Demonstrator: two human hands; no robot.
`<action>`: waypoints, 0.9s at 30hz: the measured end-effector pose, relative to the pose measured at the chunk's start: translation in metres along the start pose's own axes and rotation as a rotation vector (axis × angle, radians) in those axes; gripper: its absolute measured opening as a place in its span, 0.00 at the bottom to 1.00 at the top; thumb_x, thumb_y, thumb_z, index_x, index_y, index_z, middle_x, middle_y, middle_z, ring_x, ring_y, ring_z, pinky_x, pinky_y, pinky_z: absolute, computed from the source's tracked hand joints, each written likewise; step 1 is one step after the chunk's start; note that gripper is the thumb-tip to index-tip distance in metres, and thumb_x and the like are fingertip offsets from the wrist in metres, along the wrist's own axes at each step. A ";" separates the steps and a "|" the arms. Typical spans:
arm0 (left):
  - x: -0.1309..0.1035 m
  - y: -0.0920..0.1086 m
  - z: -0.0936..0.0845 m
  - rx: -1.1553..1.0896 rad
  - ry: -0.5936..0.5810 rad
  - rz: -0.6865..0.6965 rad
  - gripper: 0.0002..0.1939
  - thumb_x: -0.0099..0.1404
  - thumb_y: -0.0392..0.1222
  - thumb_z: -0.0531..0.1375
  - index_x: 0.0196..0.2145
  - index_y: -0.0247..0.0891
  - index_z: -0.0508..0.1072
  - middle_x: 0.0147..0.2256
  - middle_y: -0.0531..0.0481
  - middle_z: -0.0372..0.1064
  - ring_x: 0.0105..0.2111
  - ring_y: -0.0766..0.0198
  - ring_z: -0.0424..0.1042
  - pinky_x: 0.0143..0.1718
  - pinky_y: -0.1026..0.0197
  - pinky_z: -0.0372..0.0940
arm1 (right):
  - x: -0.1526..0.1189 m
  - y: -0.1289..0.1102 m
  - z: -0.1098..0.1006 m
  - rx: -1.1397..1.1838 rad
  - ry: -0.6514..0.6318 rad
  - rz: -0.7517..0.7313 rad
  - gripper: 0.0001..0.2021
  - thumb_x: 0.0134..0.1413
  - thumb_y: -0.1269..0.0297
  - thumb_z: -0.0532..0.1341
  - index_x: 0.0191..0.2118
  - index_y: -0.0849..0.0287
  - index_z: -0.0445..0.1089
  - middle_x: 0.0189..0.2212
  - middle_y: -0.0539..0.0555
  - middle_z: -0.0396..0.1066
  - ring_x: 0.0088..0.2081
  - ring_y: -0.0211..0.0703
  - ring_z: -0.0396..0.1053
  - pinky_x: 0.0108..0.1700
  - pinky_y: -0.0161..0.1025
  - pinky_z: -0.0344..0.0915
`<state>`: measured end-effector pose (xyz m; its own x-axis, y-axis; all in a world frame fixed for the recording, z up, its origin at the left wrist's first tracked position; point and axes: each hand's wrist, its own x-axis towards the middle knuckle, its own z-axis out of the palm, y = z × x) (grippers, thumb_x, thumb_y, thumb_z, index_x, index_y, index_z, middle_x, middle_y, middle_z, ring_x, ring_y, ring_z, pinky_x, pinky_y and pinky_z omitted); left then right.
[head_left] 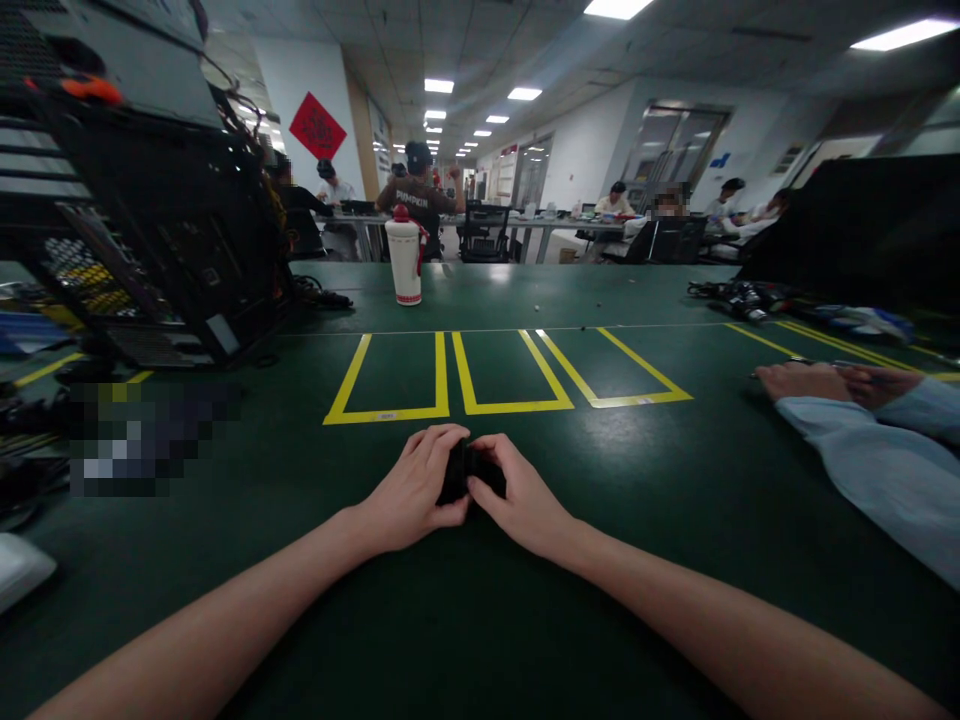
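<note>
The green tabletop [637,500] is spanning the scene, with an open computer case [150,220] standing at far left. A white bottle [406,262] is standing upright beyond the yellow tape outlines [510,407]. Near centre, a black object [457,475] is sitting between both hands, the left hand [420,480] and right hand [517,490] clamping its opposite sides.

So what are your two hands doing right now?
Left hand: closed around a black thing.
Right hand: fingers closed on it too.
</note>
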<state>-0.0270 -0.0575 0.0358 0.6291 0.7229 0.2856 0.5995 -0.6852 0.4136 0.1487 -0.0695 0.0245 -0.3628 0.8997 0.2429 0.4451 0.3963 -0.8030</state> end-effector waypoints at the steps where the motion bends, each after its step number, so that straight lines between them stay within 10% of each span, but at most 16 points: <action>1: 0.000 0.001 -0.001 -0.004 -0.002 -0.001 0.29 0.57 0.41 0.56 0.53 0.40 0.47 0.50 0.44 0.53 0.50 0.53 0.55 0.51 0.46 0.54 | 0.000 0.000 -0.001 -0.003 -0.005 -0.007 0.14 0.51 0.68 0.54 0.45 0.57 0.56 0.40 0.54 0.61 0.42 0.42 0.63 0.44 0.46 0.64; 9: -0.003 0.000 0.000 -0.024 0.031 -0.016 0.31 0.57 0.42 0.57 0.54 0.40 0.47 0.51 0.43 0.52 0.52 0.52 0.54 0.50 0.46 0.55 | -0.021 -0.003 -0.020 -0.136 -0.162 -0.018 0.30 0.43 0.59 0.62 0.52 0.55 0.52 0.50 0.57 0.55 0.48 0.49 0.59 0.50 0.51 0.59; 19: -0.008 0.000 0.007 -0.063 0.088 -0.043 0.30 0.56 0.36 0.57 0.53 0.41 0.48 0.51 0.44 0.51 0.52 0.53 0.53 0.51 0.44 0.55 | -0.036 -0.001 -0.021 -0.223 -0.117 0.025 0.25 0.49 0.63 0.57 0.54 0.54 0.53 0.51 0.56 0.58 0.52 0.49 0.57 0.54 0.53 0.55; 27: -0.097 0.013 -0.008 0.077 0.112 -0.032 0.36 0.50 0.34 0.57 0.55 0.48 0.48 0.49 0.47 0.60 0.48 0.53 0.60 0.47 0.50 0.61 | -0.060 -0.028 0.020 -0.304 -0.346 -0.150 0.31 0.43 0.61 0.61 0.55 0.63 0.53 0.51 0.63 0.60 0.51 0.57 0.59 0.52 0.53 0.59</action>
<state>-0.0843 -0.1358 0.0202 0.5526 0.7472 0.3694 0.6575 -0.6631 0.3578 0.1418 -0.1380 0.0213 -0.6696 0.7350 0.1068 0.5673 0.5989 -0.5652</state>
